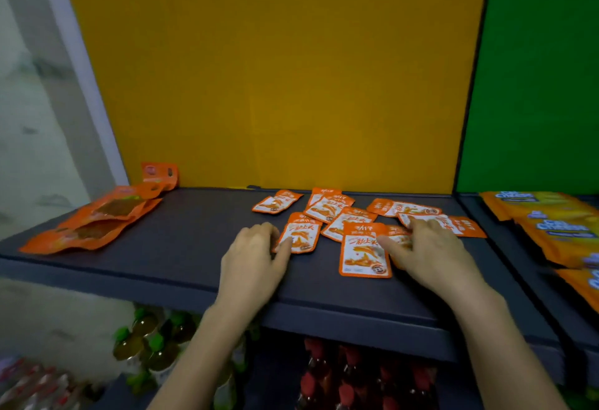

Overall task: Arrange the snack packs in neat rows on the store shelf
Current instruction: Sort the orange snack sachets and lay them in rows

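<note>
Several small orange-and-white snack packs lie scattered and overlapping on the dark shelf (pixel 181 247), right of its middle. My left hand (pixel 256 257) rests on the shelf with its thumb and fingertips touching the lower left edge of one pack (pixel 301 236). My right hand (pixel 428 254) lies flat over a few packs at the right of the pile, its thumb touching the largest-looking front pack (pixel 363 254). More packs lie behind, such as one at the back left (pixel 275 203) and one at the back right (pixel 402 207). Neither hand has a pack lifted.
Larger orange pouches (pixel 94 218) lie stacked at the shelf's left end. Yellow-orange bags (pixel 551 221) fill the neighbouring shelf on the right. An orange back panel (pixel 275 69) and a green one (pixel 538 69) stand behind. Bottles (pixel 152 338) sit on the shelf below.
</note>
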